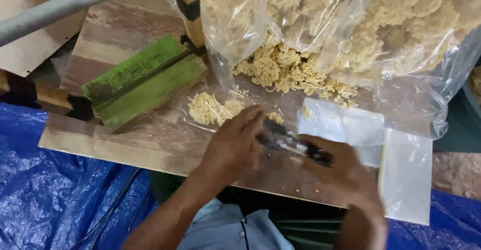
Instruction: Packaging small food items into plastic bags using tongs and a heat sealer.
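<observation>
My left hand (233, 145) rests fingers-forward on a small clear bag of pale yellow noodle snack (213, 108) lying on the wooden board (125, 140). My right hand (345, 172) grips a dark tool (290, 142), blurred by motion, whose tip points toward my left fingers. Loose noodle pieces (288, 69) are heaped on the board just beyond both hands.
A green wooden heat-sealer block (143, 82) lies to the left. Big clear bags full of noodle snack (401, 24) hang over the far edge. A stack of flat clear bags (401, 170) lies at the right. Blue tarp (55, 190) covers the floor; a grey pipe (60, 4) crosses top left.
</observation>
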